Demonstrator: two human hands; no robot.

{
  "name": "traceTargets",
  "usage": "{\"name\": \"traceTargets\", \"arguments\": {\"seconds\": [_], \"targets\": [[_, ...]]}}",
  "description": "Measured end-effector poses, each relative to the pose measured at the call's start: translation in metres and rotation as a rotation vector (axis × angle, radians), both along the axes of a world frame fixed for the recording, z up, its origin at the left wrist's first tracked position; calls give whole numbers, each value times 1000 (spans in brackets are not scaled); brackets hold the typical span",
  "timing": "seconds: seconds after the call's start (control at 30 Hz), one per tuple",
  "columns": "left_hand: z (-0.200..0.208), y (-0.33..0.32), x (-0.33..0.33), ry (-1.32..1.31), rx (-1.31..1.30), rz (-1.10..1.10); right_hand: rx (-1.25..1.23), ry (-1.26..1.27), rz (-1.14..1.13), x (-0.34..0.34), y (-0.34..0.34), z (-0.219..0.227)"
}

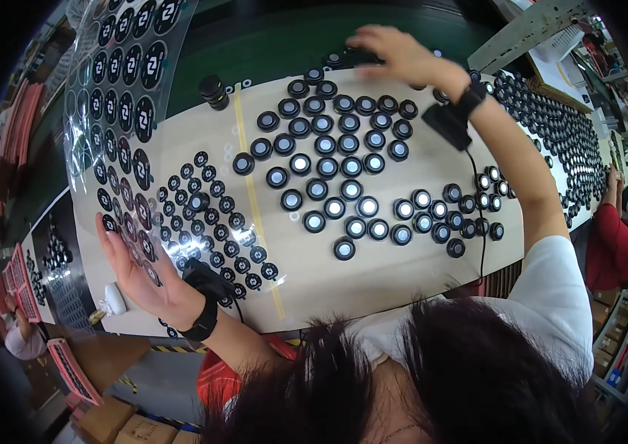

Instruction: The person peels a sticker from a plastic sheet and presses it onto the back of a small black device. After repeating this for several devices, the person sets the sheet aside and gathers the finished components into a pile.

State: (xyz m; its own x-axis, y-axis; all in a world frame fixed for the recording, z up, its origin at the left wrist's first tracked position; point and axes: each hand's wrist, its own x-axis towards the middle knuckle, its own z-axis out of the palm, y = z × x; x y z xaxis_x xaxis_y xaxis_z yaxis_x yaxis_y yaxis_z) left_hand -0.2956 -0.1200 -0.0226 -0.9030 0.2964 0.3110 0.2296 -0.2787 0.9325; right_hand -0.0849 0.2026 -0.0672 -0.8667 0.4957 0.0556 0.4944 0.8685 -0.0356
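My left hand (pixel 144 280) is closed at the lower end of a clear sheet (pixel 118 96), which stands up in front of the palm. Rows of round black stickers with a white mark cover the sheet. My right hand (pixel 400 56) is stretched over the far edge of the table, its fingers smeared by motion. A dark shape shows between its thumb and fingers; whether it is gripped I cannot make out. Many black round pieces with pale centres (pixel 348 144) lie on the table between my hands. Flat round black stickers (pixel 220 232) lie to the left, partly under glare.
A yellow tape strip (pixel 252 192) crosses the pale table (pixel 314 292). A stack of black rings (pixel 213 93) stands at its far left. Beyond runs a green belt (pixel 269 41). More black pieces (pixel 551 126) crowd the right. A person in red (pixel 613 248) works farther right.
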Motion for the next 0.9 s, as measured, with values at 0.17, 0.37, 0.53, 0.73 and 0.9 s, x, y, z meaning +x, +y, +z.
{"name": "traceTargets", "arguments": {"seconds": [0.17,0.37,0.53,0.73,0.9], "targets": [[-1,0,1,-12,-8,17,89,21,-383,-23,77,-37],[-5,-1,-5,3,-82,-16,-109,69,-206,-41,86,-44],[-9,0,-1,124,-191,43,-58,106,-99,-44,63,-20],[-20,0,7,323,-163,72,-469,150,-73,-18,23,-16],[-15,2,15,193,-194,-6,-312,90,-156,18,-22,-10]]}}
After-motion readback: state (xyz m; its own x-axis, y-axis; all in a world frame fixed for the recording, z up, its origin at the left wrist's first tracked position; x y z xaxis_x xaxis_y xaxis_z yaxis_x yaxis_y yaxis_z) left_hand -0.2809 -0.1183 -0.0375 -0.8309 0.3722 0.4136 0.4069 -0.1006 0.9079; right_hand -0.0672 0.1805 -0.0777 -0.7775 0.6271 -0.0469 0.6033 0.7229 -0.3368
